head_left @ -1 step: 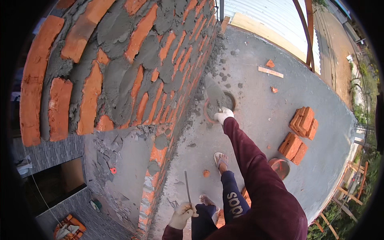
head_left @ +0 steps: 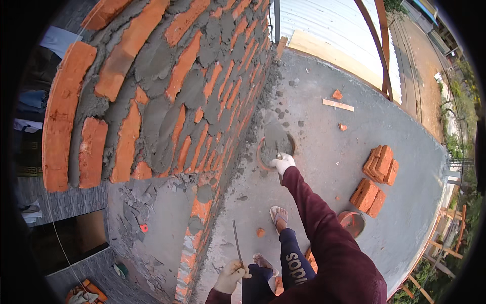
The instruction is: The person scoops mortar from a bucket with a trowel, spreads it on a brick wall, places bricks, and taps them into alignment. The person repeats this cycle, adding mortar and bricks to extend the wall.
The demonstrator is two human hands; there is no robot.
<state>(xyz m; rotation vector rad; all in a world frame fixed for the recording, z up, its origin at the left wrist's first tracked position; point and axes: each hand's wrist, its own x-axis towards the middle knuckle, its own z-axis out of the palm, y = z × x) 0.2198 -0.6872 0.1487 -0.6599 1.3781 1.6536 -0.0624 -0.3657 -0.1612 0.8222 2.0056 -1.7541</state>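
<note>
My right hand, in a whitish glove, is closed round the handle of a trowel. Its broad grey blade points away from me, over a round mortar pan on the floor beside the wall. Grey mortar shows in the pan, though blade and hand hide part of it. Low in the view, my gloved left hand grips a thin dark metal rod, which sticks up and forward from the fingers. To the left rises a brick wall with rough grey mortar smeared between its orange bricks.
Two stacks of bricks sit on the concrete floor at right, near a reddish bucket. Brick bits and a thin wooden strip lie farther off. Left of the low wall, the level drops to a lower area.
The view has shifted slightly, so the wall sits lower and farther right. Both hands keep their grips, and the trowel stays over the pan.
</note>
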